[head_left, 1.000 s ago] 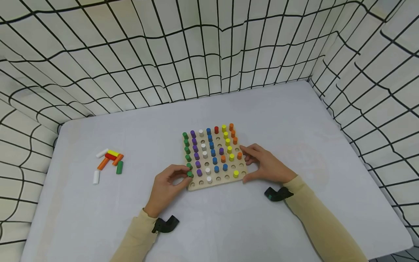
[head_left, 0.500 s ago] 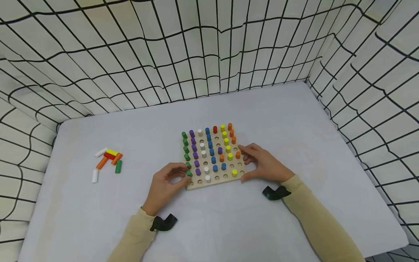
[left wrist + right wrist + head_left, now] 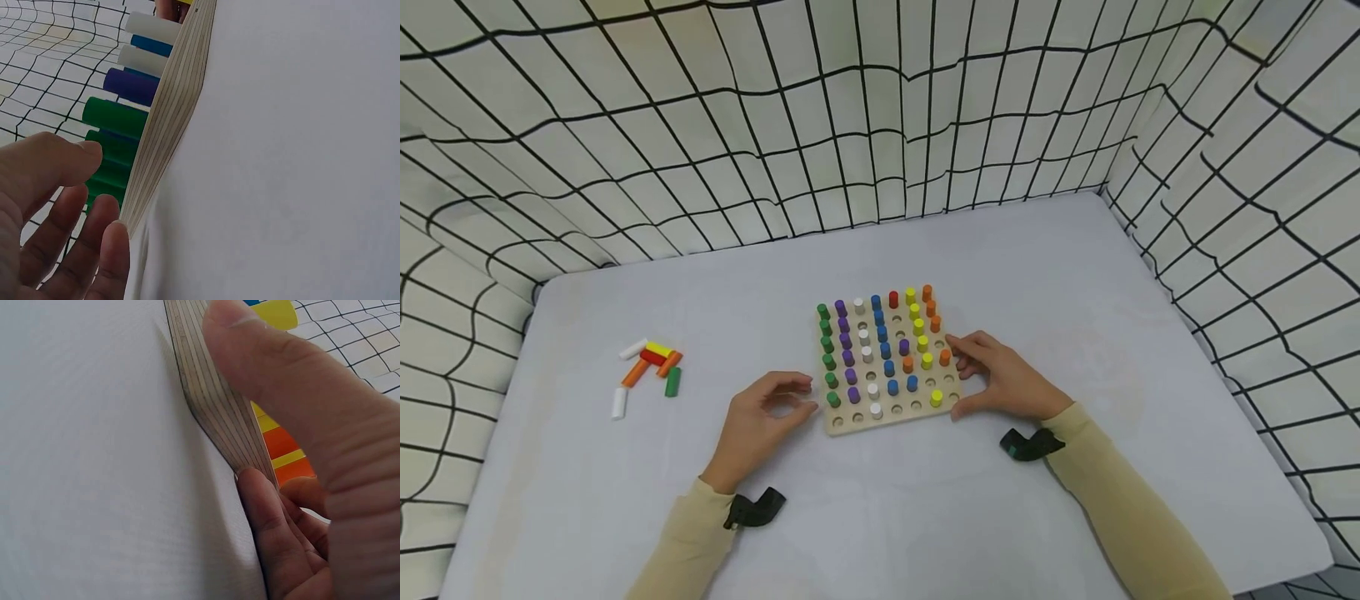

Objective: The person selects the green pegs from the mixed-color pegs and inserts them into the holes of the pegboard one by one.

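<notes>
A square wooden pegboard [image 3: 917, 410] lies mid-table, studded with upright pegs in green, purple, white, blue, yellow and orange columns, with several holes bare. My left hand [image 3: 797, 397] hovers just off its front left corner, fingers loosely curled and holding nothing, beside the front green peg [image 3: 833, 399]. In the left wrist view that hand [image 3: 69, 206] sits next to the board's layered edge [image 3: 169, 119] and the green peg [image 3: 115, 117]. My right hand [image 3: 964, 375] grips the board's right edge, thumb at the front corner. The right wrist view shows this hand [image 3: 275, 419] clamped on the board's edge [image 3: 212, 394].
A small pile of loose pegs [image 3: 651, 367], white, yellow, red, orange and green, lies on the table's left side. Grid-patterned cloth walls [image 3: 880, 125] close in the back and both sides. Black wrist mounts [image 3: 756, 507] sit on both sleeves.
My left hand has let go of the front green peg and drawn back to the left, off the board. The right hand keeps its grip on the board's edge.
</notes>
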A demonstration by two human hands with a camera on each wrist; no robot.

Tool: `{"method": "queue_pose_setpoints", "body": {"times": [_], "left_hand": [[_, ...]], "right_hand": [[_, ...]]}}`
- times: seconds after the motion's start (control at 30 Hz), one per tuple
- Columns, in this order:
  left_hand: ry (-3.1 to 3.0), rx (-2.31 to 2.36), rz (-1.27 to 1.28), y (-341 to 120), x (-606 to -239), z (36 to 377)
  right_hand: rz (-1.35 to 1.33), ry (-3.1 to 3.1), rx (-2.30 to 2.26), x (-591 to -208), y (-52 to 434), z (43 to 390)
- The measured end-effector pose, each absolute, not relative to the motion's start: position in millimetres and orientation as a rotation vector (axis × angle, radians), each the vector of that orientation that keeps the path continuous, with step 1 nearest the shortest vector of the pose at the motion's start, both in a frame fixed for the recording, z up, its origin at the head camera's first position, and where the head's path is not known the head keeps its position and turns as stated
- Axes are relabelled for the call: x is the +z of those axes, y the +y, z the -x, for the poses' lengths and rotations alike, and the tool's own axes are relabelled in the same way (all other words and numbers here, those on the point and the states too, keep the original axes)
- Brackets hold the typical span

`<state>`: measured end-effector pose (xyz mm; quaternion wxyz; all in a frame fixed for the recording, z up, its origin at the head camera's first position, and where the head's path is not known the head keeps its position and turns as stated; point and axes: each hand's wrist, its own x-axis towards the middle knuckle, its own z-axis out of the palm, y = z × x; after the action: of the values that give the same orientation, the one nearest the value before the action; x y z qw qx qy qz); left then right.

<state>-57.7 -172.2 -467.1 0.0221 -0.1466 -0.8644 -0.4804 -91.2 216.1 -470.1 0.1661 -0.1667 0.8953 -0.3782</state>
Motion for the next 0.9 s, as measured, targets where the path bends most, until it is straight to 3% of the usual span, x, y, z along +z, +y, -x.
{"method": "queue_pose_setpoints", "body": {"times": [0.9], "left_hand": [[-2.671, -1.339, -0.06, -251.1, -438.2, 69.1]], "right_hand": [[0.472, 2.556, -1.081, -471.9, 215.8, 90.6]]}}
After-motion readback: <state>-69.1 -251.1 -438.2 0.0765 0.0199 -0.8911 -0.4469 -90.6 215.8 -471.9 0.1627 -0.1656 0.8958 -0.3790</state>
